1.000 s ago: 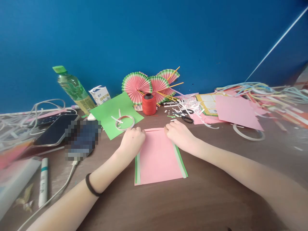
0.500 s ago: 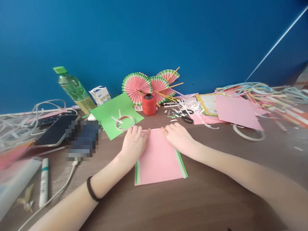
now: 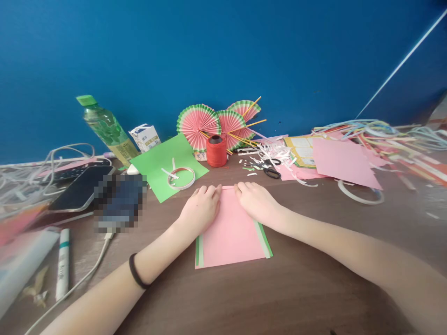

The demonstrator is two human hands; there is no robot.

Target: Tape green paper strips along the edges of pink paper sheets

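along the far edge of the table, toward its left corner, a green-capped bottle is standing — a small white carton is sitting just beside it. nearer the left edge a dark phone is lying — and a white marker is resting toward the near left corner.

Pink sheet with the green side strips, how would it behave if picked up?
The pink sheet looks thin, so it's probably light and floppy. Its far edge, apparently folded, may stay stiffer. Lying flat, it would likely slide rather than tip.
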